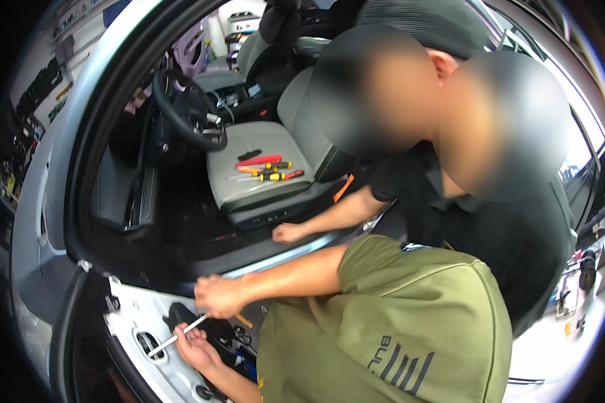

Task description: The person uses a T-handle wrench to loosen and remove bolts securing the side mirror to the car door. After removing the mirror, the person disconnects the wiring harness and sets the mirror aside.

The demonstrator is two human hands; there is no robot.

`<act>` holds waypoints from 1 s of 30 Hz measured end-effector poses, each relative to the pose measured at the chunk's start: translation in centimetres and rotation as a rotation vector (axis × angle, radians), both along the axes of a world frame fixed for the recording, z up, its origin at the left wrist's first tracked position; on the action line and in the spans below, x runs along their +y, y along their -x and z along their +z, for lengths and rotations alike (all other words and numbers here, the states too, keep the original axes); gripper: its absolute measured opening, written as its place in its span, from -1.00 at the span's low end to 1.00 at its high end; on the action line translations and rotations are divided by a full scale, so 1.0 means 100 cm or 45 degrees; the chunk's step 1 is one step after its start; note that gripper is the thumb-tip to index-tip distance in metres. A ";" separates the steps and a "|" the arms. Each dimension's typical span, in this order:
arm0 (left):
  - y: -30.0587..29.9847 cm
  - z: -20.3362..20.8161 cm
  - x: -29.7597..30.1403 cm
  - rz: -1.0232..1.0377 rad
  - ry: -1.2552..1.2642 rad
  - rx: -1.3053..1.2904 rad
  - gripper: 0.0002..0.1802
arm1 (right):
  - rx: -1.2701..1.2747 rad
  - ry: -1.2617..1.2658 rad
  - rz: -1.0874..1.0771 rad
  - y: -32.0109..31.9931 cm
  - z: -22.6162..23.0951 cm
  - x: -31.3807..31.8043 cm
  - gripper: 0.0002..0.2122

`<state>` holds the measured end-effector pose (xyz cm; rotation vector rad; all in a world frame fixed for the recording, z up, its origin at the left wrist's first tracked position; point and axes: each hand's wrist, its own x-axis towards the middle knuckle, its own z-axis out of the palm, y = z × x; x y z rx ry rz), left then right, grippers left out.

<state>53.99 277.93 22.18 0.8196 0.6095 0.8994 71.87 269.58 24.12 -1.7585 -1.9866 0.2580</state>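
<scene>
A long silver rod-shaped tool [173,343] slants across the bare inner side of an open car door [141,302]. Its lower end reaches into an oval opening [146,344] in the door. My right hand [220,296] is closed over the upper end, hiding whatever handle is there. Lower down, the fingers of my left hand [196,348] curl against the shaft, close to the door. A dark part [179,312] sits on the door beside both hands.
A co-worker in black leans in at right, with a hand [288,233] near the door sill. Several screwdrivers [269,176] and a red tool [259,161] lie on the grey driver's seat [235,142]. The steering wheel [170,107] stands beyond. The door frame curves along the left.
</scene>
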 end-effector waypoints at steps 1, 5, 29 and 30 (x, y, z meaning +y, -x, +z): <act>0.002 -0.005 0.003 0.021 0.026 0.013 -0.76 | 0.074 -0.064 -0.150 0.000 -0.010 0.002 -0.65; 0.020 -0.023 0.027 -0.041 0.092 -0.060 -0.81 | 0.490 0.403 -0.522 -0.005 -0.065 0.013 -0.61; 0.022 0.000 0.010 -0.149 -0.005 -0.075 -0.80 | 1.348 0.385 -0.002 -0.007 -0.044 -0.066 -0.69; 0.024 0.003 0.008 -0.090 -0.007 -0.066 -0.80 | 1.347 0.365 0.041 -0.004 -0.046 -0.062 -0.66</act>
